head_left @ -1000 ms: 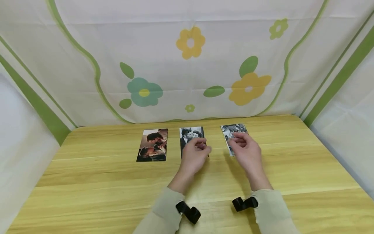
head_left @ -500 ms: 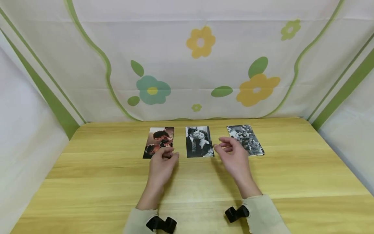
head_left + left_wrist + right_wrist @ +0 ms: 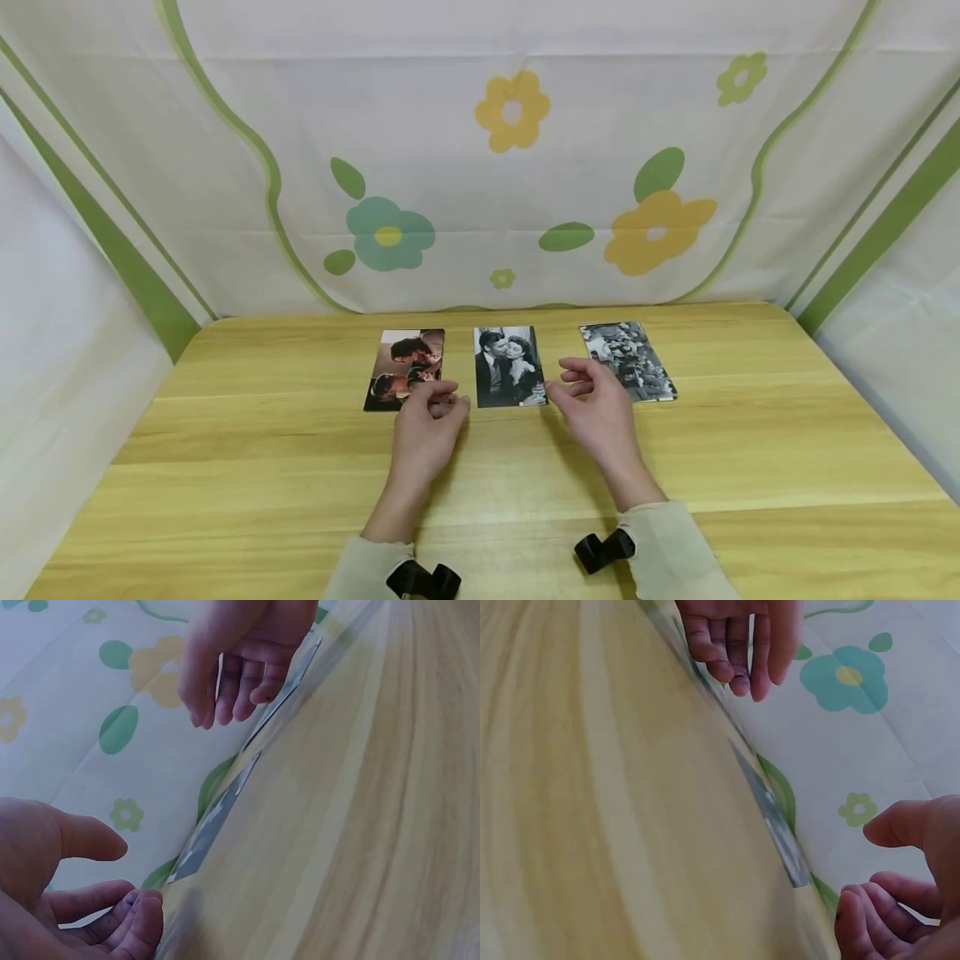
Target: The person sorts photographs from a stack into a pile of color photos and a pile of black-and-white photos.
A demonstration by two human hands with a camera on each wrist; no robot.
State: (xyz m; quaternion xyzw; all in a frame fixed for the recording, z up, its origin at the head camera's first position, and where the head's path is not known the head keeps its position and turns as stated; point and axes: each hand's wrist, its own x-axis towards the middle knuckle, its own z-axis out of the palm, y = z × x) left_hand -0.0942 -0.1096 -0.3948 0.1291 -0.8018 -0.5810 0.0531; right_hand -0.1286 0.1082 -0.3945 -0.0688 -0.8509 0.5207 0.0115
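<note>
Three picture cards lie in a row at the back of the table. On the left is a colour card (image 3: 403,354) with two people. A black-and-white card (image 3: 510,367) of a couple is in the middle, and at the right a black-and-white card (image 3: 637,362) of a crowd lies slightly turned. My left hand (image 3: 426,433) hovers by the colour card's lower right corner and hides that corner. Between the middle and right cards is my right hand (image 3: 602,421), its fingers loosely bent. Both wrist views show a gap between thumb and fingers, with nothing held.
The wood-grain table (image 3: 495,500) reaches back to a white cloth (image 3: 435,108) printed with flowers and green lines. More cloth closes in both sides. A black wrist mount (image 3: 423,579) sits on the left sleeve, another black mount (image 3: 603,550) on the right one.
My left hand has gone left from over the couple card to the colour card, then slightly back right. My right hand has shifted left off the crowd card. The cards keep their places.
</note>
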